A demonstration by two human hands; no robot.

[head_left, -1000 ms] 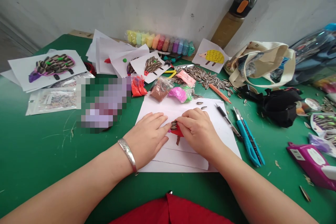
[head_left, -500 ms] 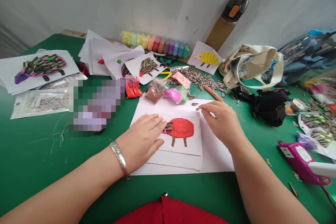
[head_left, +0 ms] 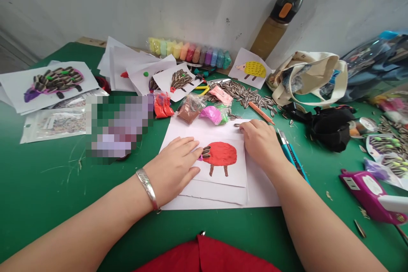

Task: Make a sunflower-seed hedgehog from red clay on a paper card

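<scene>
Green worktop [head_left: 38,178] fills most of my view, running back to the wall, with more of it showing between the near paper edge and my red clothing. On it there's a big white sheet [head_left: 264,191] under both hands; its right side gives flat room beside the drawing.

The cream fabric tote bag [head_left: 320,72] sits well off past the right hand. Left hand [head_left: 175,168] lies flat on the paper, grip spread and clamped on nothing. Right hand [head_left: 261,144] is by the top right corner of the smaller white paper [head_left: 236,178], fingers bunched; can't tell if that grip has a seed in it.

The heap of striped seeds [head_left: 242,93] is up past the little clay bags, and a teal utility knife [head_left: 293,153] is tight beside the right wrist, so I'd call that the cramped side. The flat red clay oval [head_left: 223,153], just right of the left fingertips, has two brown legs [head_left: 211,170]. Only a few dark striped seeds [head_left: 206,153] cover its left end, so I'd say it's early days, most of the red being uncovered. One loose seed [head_left: 236,125] lies right by the right fingertips.
</scene>
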